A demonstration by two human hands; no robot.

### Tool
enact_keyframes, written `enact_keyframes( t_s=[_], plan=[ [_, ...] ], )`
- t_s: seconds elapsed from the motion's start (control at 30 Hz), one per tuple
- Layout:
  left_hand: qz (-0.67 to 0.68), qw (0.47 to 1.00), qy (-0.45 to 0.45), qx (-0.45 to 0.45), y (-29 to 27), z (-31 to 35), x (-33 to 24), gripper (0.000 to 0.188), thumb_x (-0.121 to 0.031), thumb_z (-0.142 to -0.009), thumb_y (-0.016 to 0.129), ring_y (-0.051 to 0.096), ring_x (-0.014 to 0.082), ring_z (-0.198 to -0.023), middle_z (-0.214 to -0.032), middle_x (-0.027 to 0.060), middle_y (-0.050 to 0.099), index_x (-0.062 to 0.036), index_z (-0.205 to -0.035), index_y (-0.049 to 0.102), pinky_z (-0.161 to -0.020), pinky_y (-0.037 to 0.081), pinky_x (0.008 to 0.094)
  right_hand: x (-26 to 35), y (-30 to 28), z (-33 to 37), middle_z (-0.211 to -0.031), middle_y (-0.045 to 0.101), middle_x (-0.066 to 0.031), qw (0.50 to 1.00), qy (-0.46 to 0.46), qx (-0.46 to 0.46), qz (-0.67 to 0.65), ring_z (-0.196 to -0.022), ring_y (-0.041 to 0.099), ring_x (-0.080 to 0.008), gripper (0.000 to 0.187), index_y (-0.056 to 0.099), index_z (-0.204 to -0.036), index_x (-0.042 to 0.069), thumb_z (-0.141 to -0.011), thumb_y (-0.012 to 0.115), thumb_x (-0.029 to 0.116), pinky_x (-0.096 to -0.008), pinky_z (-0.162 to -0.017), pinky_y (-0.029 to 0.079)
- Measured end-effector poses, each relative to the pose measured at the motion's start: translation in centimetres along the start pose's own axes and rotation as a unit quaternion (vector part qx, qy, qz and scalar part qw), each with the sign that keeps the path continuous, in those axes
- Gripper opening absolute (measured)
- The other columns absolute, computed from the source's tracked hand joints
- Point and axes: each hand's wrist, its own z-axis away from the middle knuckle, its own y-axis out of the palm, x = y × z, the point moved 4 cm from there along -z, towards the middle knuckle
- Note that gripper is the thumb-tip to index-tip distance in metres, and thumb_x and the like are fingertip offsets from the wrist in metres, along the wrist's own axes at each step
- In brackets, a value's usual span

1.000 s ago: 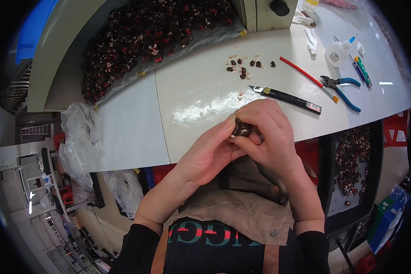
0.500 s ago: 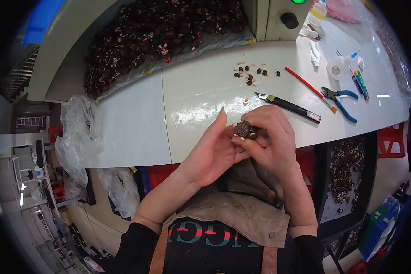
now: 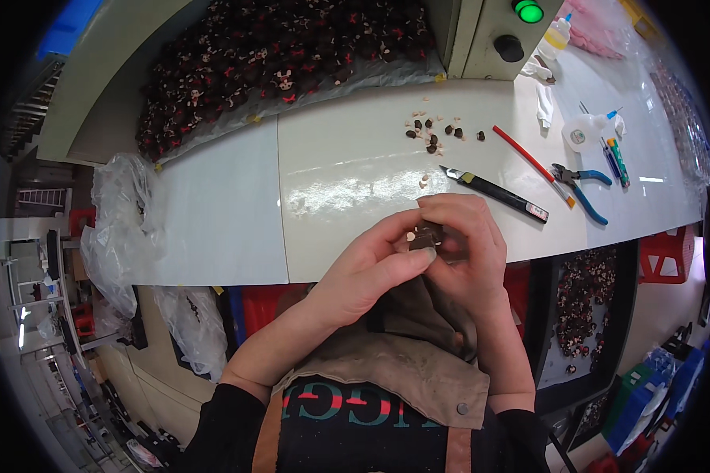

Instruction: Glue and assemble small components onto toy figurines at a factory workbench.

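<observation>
I have one small dark brown figure [image 3: 424, 238] between my two hands, just above the near edge of the worktop [image 3: 339, 244]. My left grip [image 3: 398, 251] is closed on it, thumb across the front and fingers behind; my right grip [image 3: 459, 240] curls round its other side, so I judge the pair steadies a piece too small for one to turn easily. Ahead lie eight dark bits [image 3: 432, 149], loosely grouped, probably to stay within my sight, among pale crumbs too tiny to count. One knife [image 3: 493, 193] rests nearest my right side with its blade slanting away from me, likely for a quick, safe pick-up. Past it are one red brush [image 3: 525, 151] and one pair of blue-handled pliers [image 3: 569, 174], then one white bottle [image 3: 581, 134], set aside, I suppose, to leave room for my wrists. The heaped figures [image 3: 284, 79] at the back, on plastic sheeting [image 3: 292, 104], are too many to count.
</observation>
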Motion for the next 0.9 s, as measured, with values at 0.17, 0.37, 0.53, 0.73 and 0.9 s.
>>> enact_keyframes(
  t_s=[0.17,0.37,0.53,0.73,0.9],
  plan=[
    [-0.034,0.999,0.038,0.014,0.1,0.0,-0.4,0.05,-0.01,-0.089,0.055,0.049,0.014,-0.114,-0.123,0.009,0.05,0.0009,-0.134,0.035,-0.097,0.038,0.0275,-0.1,-0.2,0.1,-0.104,0.061,-0.0091,1.0,0.022,0.009,-0.019,-0.093,0.058,-0.0257,0.049,0.057,-0.101,0.006,-0.055,0.071,-0.004,-0.0318,-0.075,0.05],
    [-0.077,0.991,0.111,-0.014,-0.2,0.2,-0.6,0.051,-0.004,-0.086,0.057,0.049,0.0146,-0.114,-0.122,0.0088,0.049,-0.0014,-0.133,0.037,-0.097,0.039,0.0294,0.2,-0.1,-0.1,-0.112,0.057,-0.0121,0.999,0.001,0.013,-0.033,-0.101,0.057,-0.0269,0.052,0.056,-0.105,0.006,-0.056,0.072,-0.004,-0.0337,-0.081,0.05],
    [-0.113,0.984,0.132,-0.038,-0.9,0.2,-0.7,0.052,0.006,-0.083,0.055,0.05,0.0186,-0.115,-0.123,0.0099,0.046,-0.0013,-0.13,0.038,-0.1,0.041,0.0334,0.4,0.1,-0.4,-0.116,0.054,-0.0128,0.999,-0.016,0.028,-0.003,-0.105,0.054,-0.0288,0.05,0.056,-0.103,0.007,-0.056,0.072,-0.004,-0.0355,-0.084,0.048],
    [-0.12,0.977,0.168,-0.045,-1.5,0.3,-0.5,0.052,0.006,-0.082,0.058,0.051,0.0164,-0.111,-0.118,0.0078,0.048,-0.0023,-0.13,0.039,-0.099,0.042,0.0322,0.5,0.4,-0.2,-0.117,0.054,-0.0136,0.999,-0.011,0.034,-0.004,-0.105,0.054,-0.0292,0.048,0.056,-0.099,0.006,-0.056,0.073,-0.004,-0.0354,-0.083,0.049],
    [-0.128,0.977,0.162,-0.048,-1.6,0.3,-0.5,0.051,0.005,-0.082,0.06,0.051,0.0145,-0.11,-0.118,0.0067,0.049,-0.0019,-0.129,0.041,-0.098,0.042,0.0309,0.4,0.5,-0.3,-0.117,0.054,-0.0134,0.999,-0.004,0.04,-0.006,-0.105,0.054,-0.0292,0.047,0.056,-0.098,0.006,-0.056,0.074,-0.003,-0.035,-0.083,0.049]
  ],
)
